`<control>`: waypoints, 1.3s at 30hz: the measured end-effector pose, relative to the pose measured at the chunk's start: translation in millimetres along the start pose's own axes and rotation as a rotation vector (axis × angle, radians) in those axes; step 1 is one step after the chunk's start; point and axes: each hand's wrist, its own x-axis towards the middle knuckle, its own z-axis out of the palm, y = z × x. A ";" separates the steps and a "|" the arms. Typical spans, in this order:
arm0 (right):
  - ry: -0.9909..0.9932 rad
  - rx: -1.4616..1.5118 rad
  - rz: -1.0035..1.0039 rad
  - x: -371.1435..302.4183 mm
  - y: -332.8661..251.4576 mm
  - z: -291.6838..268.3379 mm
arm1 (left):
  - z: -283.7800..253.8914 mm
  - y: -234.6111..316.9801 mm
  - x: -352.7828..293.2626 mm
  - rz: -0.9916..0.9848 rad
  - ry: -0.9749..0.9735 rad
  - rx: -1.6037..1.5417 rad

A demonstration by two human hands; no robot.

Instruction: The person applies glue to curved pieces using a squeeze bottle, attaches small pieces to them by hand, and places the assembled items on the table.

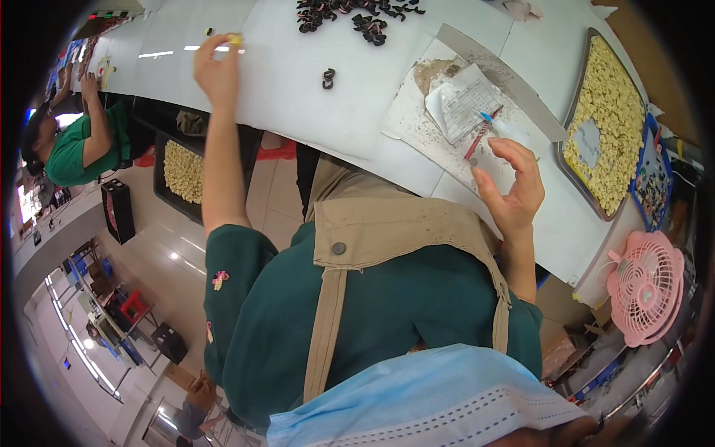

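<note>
Your left hand [217, 73] reaches out over the white table [298, 112], thumb and fingertips pinched on a small yellow piece [235, 39], which sits above the far left part of the tabletop; a small dark piece [209, 32] lies just beside that hand; your right hand [516, 186] holds nothing that you can see, its thumb and fingers spread apart near a red pen [479, 135] and a paper slip [465, 103] on the speckled board [406, 123]; two joined black pieces [328, 78] lie between your hands, nearer the left, with a heap of black pieces [350, 11] beyond; at your right stands a tray [561, 153] of yellow pieces [614, 97].
</note>
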 end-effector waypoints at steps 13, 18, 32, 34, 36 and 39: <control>0.033 -0.009 0.075 -6.4 5.7 3.0 | -8.4 78.3 -56.2 0.246 -0.277 0.093; 0.024 0.032 0.078 -5.8 6.9 4.3 | -1.6 120.4 -94.3 0.072 -0.352 0.252; 0.184 -0.206 0.293 -5.8 30.8 -22.6 | 0.7 108.8 -87.0 0.026 -0.431 0.012; 0.193 -0.238 0.325 -5.0 31.4 -21.8 | 0.5 109.4 -85.2 0.031 -0.444 0.003; 0.207 -0.275 0.358 -4.0 35.1 -19.7 | 1.8 111.1 -85.3 0.038 -0.459 -0.011; 0.209 -0.288 0.455 -5.6 44.9 -15.3 | 0.8 120.3 -93.2 0.105 -0.347 -0.140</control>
